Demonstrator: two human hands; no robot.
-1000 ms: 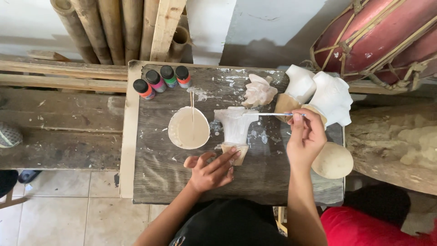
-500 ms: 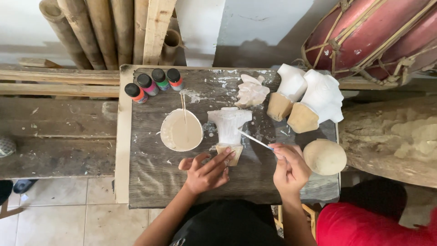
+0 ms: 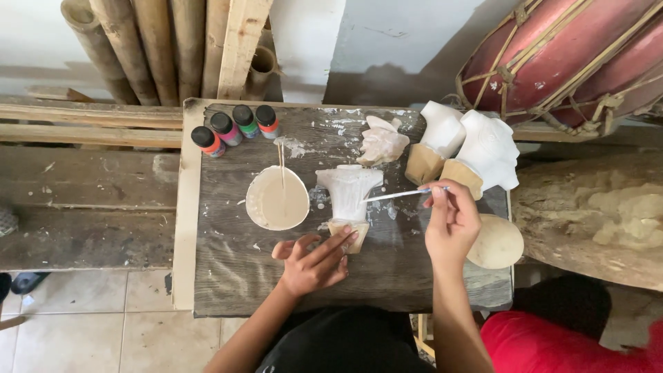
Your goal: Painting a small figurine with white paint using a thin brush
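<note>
A white-painted carved figure [image 3: 347, 188] with a bare tan base lies on the dark wooden board [image 3: 242, 269]. My left hand [image 3: 312, 260] steadies it, fingertips pressing on the base. My right hand [image 3: 450, 223] grips a thin paintbrush [image 3: 400, 195] whose tip touches the figure's right side. To the figure's left sits a shallow bowl of pale paint [image 3: 277, 199] with a stick standing in it.
Several small paint bottles [image 3: 235, 128] with dark caps stand at the board's back left. A crumpled white piece [image 3: 382, 141], two white-painted carvings [image 3: 469, 148] and a tan oval piece [image 3: 497, 242] sit to the right. Bamboo poles [image 3: 159, 41] and a red drum [image 3: 573, 55] lie behind.
My right hand came away from the carvings at the back right, dropped toward me, and now holds the brush tip against the figure. My left hand has stayed on the base.
</note>
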